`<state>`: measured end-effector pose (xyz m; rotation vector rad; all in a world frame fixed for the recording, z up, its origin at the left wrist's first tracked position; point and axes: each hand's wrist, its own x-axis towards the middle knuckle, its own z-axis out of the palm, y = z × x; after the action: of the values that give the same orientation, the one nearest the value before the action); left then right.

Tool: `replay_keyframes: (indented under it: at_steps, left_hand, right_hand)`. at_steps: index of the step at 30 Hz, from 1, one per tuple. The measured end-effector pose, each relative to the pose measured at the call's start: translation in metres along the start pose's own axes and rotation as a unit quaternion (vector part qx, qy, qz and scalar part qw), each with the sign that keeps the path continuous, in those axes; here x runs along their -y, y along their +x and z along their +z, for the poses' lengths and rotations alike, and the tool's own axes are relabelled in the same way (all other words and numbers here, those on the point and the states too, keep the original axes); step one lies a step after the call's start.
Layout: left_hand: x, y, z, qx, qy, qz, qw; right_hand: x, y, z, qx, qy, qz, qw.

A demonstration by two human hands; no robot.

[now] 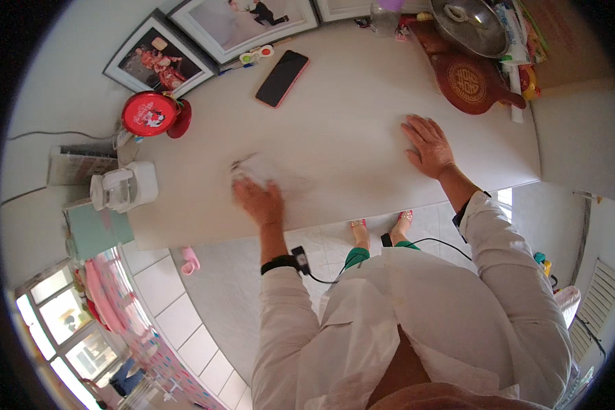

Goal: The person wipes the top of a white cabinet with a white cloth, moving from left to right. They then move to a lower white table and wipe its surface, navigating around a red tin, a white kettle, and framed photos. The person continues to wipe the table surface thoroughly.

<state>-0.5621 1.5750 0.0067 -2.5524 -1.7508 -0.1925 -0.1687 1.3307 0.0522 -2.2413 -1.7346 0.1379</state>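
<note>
My left hand is on the left part of the white tabletop, blurred by motion. Under and just beyond its fingers is a crumpled whitish cloth or wipe with a dark edge; blur hides its exact shape. Farther right, my right hand rests flat on the same surface, fingers spread, holding nothing. A black smartphone with a reddish case edge lies face up beyond the hands, towards the back.
Framed photographs lean at the back, beside a red round tin. A white appliance with a clear jug stands at the left edge. At back right, a metal bowl sits by a carved red-brown wooden board.
</note>
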Motion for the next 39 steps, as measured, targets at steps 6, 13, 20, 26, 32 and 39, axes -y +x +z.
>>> replay_keyframes:
  at_steps: [6, 13, 20, 26, 32, 39]
  left_hand:
    - [0.001, 0.037, 0.003, -0.021, 0.013, -0.172, 0.985]
    - [-0.157, 0.001, -0.001, -0.032, -0.079, 0.191, 0.978]
    - [-0.219, -0.044, -0.027, 0.085, -0.255, 0.389, 0.881]
    - [-0.096, -0.035, -0.024, 0.046, -0.163, 0.214, 0.962]
    - [0.105, -0.011, 0.003, -0.021, 0.056, -0.179, 0.982]
    - [0.110, 0.005, 0.019, -0.031, 0.104, -0.226, 0.968]
  right_hand:
    - [-0.003, -0.002, 0.006, -0.008, -0.022, -0.007, 1.000]
    - [0.001, 0.000, 0.005, 0.010, -0.028, 0.012, 0.999]
    - [0.002, 0.002, 0.002, 0.025, -0.047, 0.011, 0.999]
    - [-0.001, 0.000, 0.005, 0.015, -0.030, 0.009, 0.999]
    - [0.003, 0.001, 0.003, 0.012, -0.018, 0.006, 1.000]
    - [0.001, 0.001, 0.008, 0.021, -0.029, -0.001, 0.999]
